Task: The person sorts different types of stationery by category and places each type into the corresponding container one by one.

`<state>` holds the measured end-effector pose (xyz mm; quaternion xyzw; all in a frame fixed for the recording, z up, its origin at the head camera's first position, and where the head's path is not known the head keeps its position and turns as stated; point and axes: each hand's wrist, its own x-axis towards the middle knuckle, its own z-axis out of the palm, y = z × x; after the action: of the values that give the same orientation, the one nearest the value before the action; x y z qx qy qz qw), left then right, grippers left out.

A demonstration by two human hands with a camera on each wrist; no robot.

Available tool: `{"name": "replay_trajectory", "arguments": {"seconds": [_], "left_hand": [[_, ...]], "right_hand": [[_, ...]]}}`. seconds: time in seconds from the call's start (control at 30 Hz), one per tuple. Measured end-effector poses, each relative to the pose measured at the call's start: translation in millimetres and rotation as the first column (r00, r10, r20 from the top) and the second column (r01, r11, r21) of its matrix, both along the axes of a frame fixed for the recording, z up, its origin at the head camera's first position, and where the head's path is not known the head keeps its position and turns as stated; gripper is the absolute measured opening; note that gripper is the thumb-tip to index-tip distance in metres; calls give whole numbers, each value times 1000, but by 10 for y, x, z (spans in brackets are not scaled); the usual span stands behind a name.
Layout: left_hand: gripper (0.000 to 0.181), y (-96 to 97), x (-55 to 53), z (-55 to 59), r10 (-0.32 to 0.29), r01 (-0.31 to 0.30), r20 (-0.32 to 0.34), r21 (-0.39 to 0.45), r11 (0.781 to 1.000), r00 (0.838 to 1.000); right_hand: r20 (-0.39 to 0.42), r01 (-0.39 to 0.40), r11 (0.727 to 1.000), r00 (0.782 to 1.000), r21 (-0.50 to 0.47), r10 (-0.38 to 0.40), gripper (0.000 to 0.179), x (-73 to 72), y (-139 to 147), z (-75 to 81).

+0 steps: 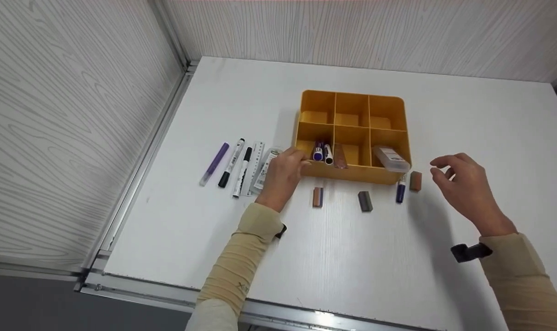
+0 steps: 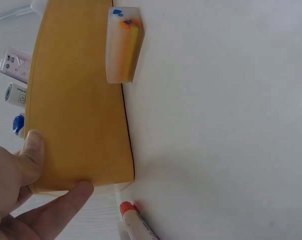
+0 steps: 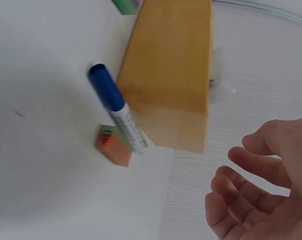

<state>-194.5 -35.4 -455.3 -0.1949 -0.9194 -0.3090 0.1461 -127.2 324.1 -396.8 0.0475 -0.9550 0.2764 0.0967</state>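
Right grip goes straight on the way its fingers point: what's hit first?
Likely the right wall of the yellow organizer, near its front corner. Height is unclear; if the right grip clears the rim, the clear plastic box may come first.

Orange-yellow box [image 1: 352, 174], purple pen [image 1: 216, 161], blue-capped white marker [image 3: 115, 104], beige sleeves [image 1: 235, 262], grey wood-grain panels [image 1: 67, 92]

The yellow-orange plastic box with six parts [image 1: 352, 174] looks hard and smooth, with a soft shine. The clear plastic case [image 1: 391, 159] in it looks glossy. The white marker with a blue cap [image 3: 105, 87] looks like smooth plastic too. The small orange and green block [image 3: 115, 148] looks matt. The flat white surface [image 1: 333, 257] is smooth and a bit shiny. The long grey rail [image 1: 140, 290] looks like metal. The wrinkly beige sleeve [image 1: 235, 262] is cloth.
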Motion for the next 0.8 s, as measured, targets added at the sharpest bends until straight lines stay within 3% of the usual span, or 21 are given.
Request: {"name": "replay_trajectory", "arguments": {"seconds": [0.23, 0.43, 0.57, 0.8], "left_hand": [[23, -6, -1, -8, 4, -4, -24, -6, 1000, 1000], [22, 1, 1, -14, 10, -10, -10, -10, 1000, 1000], [21, 3, 6, -1, 10, -10, -1, -5, 1000, 1000], [20, 3, 6, -4, 12, -12, -4, -8, 1000, 1000]], "right_hand": [[119, -62, 998, 991, 27, 58, 22, -24, 90, -325], [73, -141, 989, 988, 43, 138, 19, -35, 55, -542], [35, -145, 988, 989, 54, 143, 20, -42, 32, -600], [92, -118, 991, 990, 65, 111, 20, -107, -5, -608]]}}
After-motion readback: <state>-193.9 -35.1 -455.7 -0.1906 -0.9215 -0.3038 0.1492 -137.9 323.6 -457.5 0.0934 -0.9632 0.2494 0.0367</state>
